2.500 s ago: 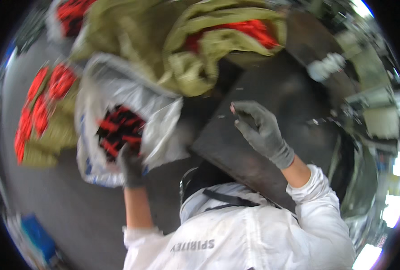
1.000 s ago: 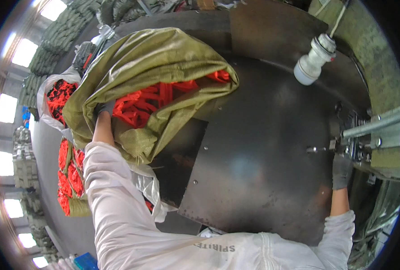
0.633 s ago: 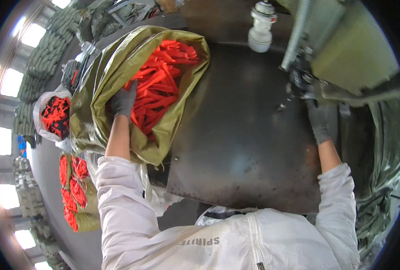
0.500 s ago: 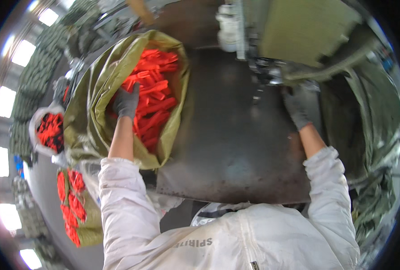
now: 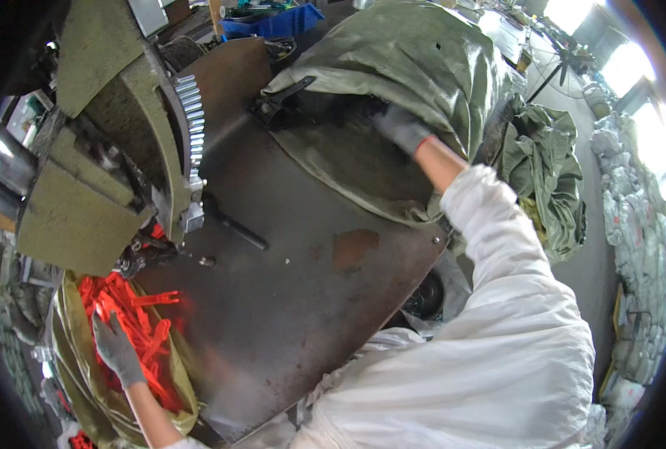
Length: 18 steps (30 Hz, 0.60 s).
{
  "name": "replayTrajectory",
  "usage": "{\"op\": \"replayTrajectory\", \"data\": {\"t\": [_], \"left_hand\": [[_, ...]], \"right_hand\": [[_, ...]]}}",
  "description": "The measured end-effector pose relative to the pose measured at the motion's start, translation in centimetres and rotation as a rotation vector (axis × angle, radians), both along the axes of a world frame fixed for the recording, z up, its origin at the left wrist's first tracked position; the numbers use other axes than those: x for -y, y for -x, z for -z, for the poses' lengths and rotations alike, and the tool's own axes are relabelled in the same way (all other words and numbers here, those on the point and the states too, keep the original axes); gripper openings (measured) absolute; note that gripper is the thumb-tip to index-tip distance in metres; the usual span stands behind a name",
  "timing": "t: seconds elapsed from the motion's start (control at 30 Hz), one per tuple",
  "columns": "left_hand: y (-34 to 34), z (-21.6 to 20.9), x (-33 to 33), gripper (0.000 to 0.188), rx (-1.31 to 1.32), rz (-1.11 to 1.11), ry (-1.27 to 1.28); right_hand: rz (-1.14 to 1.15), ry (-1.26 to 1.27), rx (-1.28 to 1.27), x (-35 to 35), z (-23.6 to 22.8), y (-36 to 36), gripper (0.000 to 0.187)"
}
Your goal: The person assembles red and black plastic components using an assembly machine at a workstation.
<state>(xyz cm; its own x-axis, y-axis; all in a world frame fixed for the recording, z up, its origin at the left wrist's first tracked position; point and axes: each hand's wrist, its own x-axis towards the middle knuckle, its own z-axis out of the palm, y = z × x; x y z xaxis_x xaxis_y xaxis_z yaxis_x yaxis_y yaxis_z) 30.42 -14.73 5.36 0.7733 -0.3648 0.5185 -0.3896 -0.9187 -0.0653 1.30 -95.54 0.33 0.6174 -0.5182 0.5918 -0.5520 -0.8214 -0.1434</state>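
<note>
Both within my reach, the olive sack (image 5: 69, 355) holds red strips (image 5: 155, 344) under my half-open, seemingly empty left hand (image 5: 117, 350), and the green sack (image 5: 423, 52) gapes so my right hand (image 5: 403, 129), grip unclear, fits inside.

The right hand (image 5: 402, 129) has been shifted from beside the machine (image 5: 151, 106) to the mouth of the green sack (image 5: 423, 56); the view has been swung rightward.

The right grip (image 5: 404, 129) is blurred and partly lost in the dark inside the green sack (image 5: 430, 67); whether it holds anything cannot be told. The lower edge cuts the left sleeve (image 5: 185, 444), the upper edge the machine (image 5: 78, 224).
</note>
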Motion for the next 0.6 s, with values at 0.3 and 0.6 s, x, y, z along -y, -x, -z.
{"op": "replayTrajectory", "data": {"t": [0.3,0.6], "left_hand": [[20.8,2.8,17.9,0.021,-0.406,0.572,0.062],[21.6,6.9,20.0,0.018,-0.316,0.532,0.179]], "right_hand": [[-0.055,-0.3,-0.037,18.4,-1.3,6.4,0.061],[-0.256,-0.438,0.126,30.0,-0.4,12.1,0.059]]}}
